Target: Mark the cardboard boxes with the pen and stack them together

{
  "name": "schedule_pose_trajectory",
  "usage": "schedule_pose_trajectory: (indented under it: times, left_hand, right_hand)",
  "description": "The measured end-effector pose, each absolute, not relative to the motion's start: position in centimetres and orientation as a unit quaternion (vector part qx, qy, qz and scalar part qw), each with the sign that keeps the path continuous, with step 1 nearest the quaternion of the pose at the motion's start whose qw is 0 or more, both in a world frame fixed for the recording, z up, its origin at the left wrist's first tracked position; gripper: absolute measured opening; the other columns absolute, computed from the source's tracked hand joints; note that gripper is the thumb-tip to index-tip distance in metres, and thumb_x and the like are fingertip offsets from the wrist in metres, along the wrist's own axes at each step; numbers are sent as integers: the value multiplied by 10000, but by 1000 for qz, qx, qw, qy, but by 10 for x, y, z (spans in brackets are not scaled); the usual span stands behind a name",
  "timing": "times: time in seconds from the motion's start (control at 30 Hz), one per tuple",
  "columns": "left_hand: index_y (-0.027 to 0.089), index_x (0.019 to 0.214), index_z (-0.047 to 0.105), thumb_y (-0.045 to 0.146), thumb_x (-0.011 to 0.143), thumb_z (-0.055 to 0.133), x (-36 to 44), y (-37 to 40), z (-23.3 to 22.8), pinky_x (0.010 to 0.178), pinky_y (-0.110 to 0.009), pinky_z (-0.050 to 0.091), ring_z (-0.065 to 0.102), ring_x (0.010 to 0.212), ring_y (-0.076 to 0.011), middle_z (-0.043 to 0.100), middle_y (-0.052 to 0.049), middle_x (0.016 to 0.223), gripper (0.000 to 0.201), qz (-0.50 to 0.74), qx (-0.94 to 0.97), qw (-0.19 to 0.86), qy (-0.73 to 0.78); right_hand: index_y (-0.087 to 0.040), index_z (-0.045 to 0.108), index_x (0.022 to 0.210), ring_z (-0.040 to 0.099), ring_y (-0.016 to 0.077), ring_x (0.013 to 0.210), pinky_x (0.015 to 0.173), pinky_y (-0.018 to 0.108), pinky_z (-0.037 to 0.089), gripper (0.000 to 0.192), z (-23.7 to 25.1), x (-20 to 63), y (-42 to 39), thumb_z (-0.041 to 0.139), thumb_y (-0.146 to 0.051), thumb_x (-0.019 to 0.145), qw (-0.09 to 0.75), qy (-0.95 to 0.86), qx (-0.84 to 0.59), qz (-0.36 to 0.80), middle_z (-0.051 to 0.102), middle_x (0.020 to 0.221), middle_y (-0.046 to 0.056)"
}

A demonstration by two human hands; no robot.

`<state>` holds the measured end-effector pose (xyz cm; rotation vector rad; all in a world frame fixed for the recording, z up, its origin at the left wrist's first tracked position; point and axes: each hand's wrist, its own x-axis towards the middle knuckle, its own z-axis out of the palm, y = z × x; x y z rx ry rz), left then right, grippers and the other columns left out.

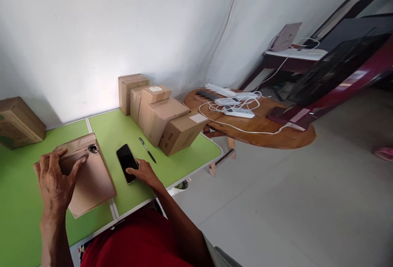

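My left hand [57, 177] rests on a closed cardboard box [92, 185], its bent fingers and thumb spread apart over the top near the far end. Close to the thumb tip, a small ragged dark hole [93, 149] breaks the cardboard. To the right of this box lies a smartphone [125, 156] with a black screen, flat on the green table [181, 164]. My right hand [145, 173] grips the phone's right edge, thumb on top of the screen; the other fingers are mostly hidden. Beside the phone is a dark pen [147, 149].
Several cardboard boxes [172, 111] are lined up along the table's right side, and another box [21, 122] stands at the far left by the wall. A brown oval table [270, 136] to the right bears white power strips [238, 111], tangled cables and a dark red fan [334, 75].
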<state>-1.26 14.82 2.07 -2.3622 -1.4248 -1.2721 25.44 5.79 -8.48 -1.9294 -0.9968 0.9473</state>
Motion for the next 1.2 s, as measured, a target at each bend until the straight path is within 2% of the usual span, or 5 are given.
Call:
schedule_pose_trajectory:
  times: [0.13, 0.3, 0.6, 0.87, 1.2]
  left_hand:
    - [233, 1248, 725, 828, 980, 593, -13, 149, 18, 1108, -644, 477, 611, 1257, -458, 709, -213, 1243, 666, -421, -776, 43, -468]
    - [211, 1280, 713, 929, 862, 659, -13, 147, 19, 1104, -648, 479, 590, 1283, -478, 693, -230, 1289, 832, -404, -782, 44, -472]
    - [231, 1287, 689, 766, 906, 693, -16, 144, 21, 1116, -651, 471, 592, 1223, -441, 677, -195, 1251, 657, -397, -785, 45, -473]
    - [203, 1277, 701, 637, 925, 671, -17, 142, 22, 1074, -642, 491, 596, 1172, -448, 684, -208, 1212, 560, -391, -788, 58, -472]
    - [232, 1287, 686, 683, 916, 704, -18, 145, 19, 1131, -637, 460, 617, 1214, -436, 692, -195, 1252, 585, -399, -788, 47, -468]
  right_hand:
    - [-217, 611, 1006, 770, 237, 860, 745, 339, 626, 403, -83, 250, 39, 736, -585, 899, 486, -372, -651, 449, 764, 922, 20]
    - [-265, 591, 1360, 840, 251, 877, 704, 385, 704, 710, -49, 242, 21, 927, -620, 844, 644, -282, -338, 626, 816, 1207, 76]
    - [-322, 563, 1432, 859, 244, 902, 702, 372, 723, 747, 22, 194, 14, 1006, -399, 836, 608, -362, -185, 682, 794, 1247, 27]
    - [-288, 546, 1473, 826, 210, 843, 724, 319, 686, 919, 2, 177, 25, 1074, -333, 722, 587, -399, -215, 670, 780, 977, -36]
    - [-274, 608, 1407, 826, 200, 815, 694, 295, 684, 932, -10, 181, 30, 1116, -313, 626, 591, -363, -236, 681, 802, 1054, -18]
